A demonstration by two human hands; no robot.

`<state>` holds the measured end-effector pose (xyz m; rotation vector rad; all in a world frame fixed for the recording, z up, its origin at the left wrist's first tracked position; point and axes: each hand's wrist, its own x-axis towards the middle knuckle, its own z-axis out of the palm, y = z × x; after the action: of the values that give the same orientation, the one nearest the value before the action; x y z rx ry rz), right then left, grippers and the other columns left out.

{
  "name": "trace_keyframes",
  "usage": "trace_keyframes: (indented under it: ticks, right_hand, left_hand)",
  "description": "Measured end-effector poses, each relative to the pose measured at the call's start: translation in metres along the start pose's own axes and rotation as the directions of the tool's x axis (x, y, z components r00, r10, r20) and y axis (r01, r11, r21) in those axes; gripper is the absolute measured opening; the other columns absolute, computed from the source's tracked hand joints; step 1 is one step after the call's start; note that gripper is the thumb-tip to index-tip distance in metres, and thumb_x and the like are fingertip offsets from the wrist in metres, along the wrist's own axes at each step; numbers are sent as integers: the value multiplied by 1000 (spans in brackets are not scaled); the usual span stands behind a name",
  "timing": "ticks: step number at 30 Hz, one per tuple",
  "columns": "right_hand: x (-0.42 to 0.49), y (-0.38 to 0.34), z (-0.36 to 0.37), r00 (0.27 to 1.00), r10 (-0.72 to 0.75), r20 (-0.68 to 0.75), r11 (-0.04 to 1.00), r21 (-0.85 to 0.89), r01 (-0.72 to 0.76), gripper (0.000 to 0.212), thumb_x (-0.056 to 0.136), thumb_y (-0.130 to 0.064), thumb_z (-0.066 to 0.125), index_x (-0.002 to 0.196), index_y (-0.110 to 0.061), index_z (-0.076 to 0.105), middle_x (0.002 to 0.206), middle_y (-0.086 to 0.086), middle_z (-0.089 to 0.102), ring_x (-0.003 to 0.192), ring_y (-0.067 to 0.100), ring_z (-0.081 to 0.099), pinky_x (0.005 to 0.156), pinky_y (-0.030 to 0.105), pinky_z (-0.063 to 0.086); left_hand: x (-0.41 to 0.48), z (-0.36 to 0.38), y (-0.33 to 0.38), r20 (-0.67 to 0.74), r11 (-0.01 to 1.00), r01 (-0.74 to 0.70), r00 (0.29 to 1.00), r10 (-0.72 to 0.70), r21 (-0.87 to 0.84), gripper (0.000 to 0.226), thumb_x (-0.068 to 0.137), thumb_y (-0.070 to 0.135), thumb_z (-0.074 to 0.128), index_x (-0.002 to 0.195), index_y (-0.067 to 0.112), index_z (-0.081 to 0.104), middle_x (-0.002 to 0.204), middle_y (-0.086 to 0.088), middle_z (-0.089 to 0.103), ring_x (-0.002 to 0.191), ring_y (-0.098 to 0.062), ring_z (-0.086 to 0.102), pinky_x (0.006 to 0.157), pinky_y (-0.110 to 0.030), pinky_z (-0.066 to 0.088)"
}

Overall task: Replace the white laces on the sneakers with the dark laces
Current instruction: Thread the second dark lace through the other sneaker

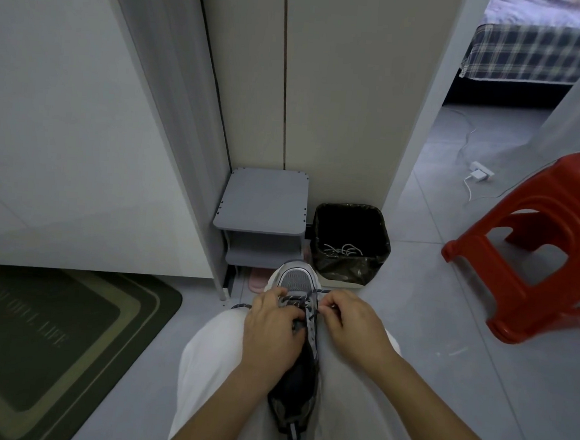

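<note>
Just left of sneaker (294,278), "LIFE" doormat (50,337)

Forearms out over my lap, left hand (272,325) gripping the sneaker (296,277), right hand (354,327) pinching the dark lace (295,302).

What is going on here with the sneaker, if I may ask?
A person holds a sneaker between the knees, toe pointing away. The left hand grips the sneaker while the right hand pinches the dark lace, which crosses only the eyelets nearest the toe. White laces lie in the bin ahead.
</note>
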<state>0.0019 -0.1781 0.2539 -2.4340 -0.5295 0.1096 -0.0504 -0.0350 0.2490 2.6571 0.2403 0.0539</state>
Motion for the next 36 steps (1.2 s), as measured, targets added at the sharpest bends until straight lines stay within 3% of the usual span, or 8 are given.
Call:
trace_keyframes:
  ticks: [15,20,24,29,33,36]
  right_hand:
    - [-2,-4,-3,996,-46,70,988,-146,56,16,96,-17,43,96,-8,55,101,7,54,91,21,52,78,27,38]
    - [-8,-3,-1,999,-48,11,988,-148,50,15,96,-17,43,94,-8,54,97,5,52,85,19,49,74,25,35]
    - [-22,-2,-6,996,-86,5,984,-155,85,17,98,-17,38,97,-8,52,94,-4,39,80,11,38,69,18,27]
    - [-37,5,11,985,-122,-122,986,-126,106,39,87,-33,19,79,-12,51,81,-2,42,66,14,42,58,24,34]
    - [-47,3,14,972,-147,-184,982,-148,120,23,88,-25,34,75,-16,49,76,-3,45,62,13,44,51,24,34]
    - [-49,-1,15,975,-158,-158,975,-183,128,22,86,-30,38,75,-19,53,74,-5,52,61,13,51,50,21,32]
  left_hand:
    - [1,1,-2,-7,1000,-4,1000,4,-24,26,82,30,60,106,33,68,144,5,35,130,-17,33,104,-28,31]
    - [-4,3,1,-35,999,-33,999,32,-28,24,80,31,59,103,32,68,144,5,37,127,-17,39,101,-28,34]
    - [-14,9,3,-108,998,-60,993,56,-33,19,77,30,66,95,32,71,138,4,46,121,-18,47,98,-29,37]
    - [-27,19,-2,-182,995,-90,980,82,-38,18,71,29,71,89,32,72,129,1,55,112,-22,55,92,-32,43]
    - [-34,18,-1,-202,995,-93,976,84,-37,21,73,35,61,91,32,72,130,1,55,113,-22,55,93,-33,43]
    - [-37,18,0,-200,995,-100,975,95,-17,24,72,37,56,90,32,71,129,-1,56,112,-22,56,92,-33,44]
